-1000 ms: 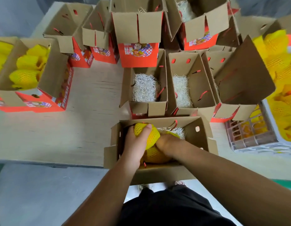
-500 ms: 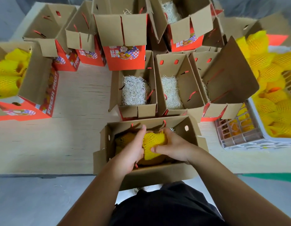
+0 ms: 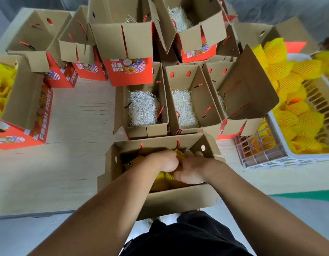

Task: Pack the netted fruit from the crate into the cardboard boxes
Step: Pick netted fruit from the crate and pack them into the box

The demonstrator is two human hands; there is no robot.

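At the table's near edge, both my hands are down inside the closest cardboard box [image 3: 160, 198], pressing the netted fruit [image 3: 136, 160] into place. A second ago my left hand [image 3: 164, 161] held one yellow fruit high above the rim; half a second ago both hands cradled it at rim level; now it sits low among the others, and I judge this box close to full. My left hand's fingers curl over the foam mesh, and my right hand [image 3: 192, 171] grips the fruit from the opposite side, thumb tucked against the net.

Corrugated brown walls stand open, their flaps splayed, with red cord handles threaded through punched holes. Two empty boxes [image 3: 167, 100] just beyond hold pale shredded-paper nests, wiry and matted. On my right, the slatted plastic crate [image 3: 261, 157] brims with more fruit in bright, honeycomb-textured sleeves. On my left, a filled red-printed box [image 3: 27, 108] shows yellow tops.
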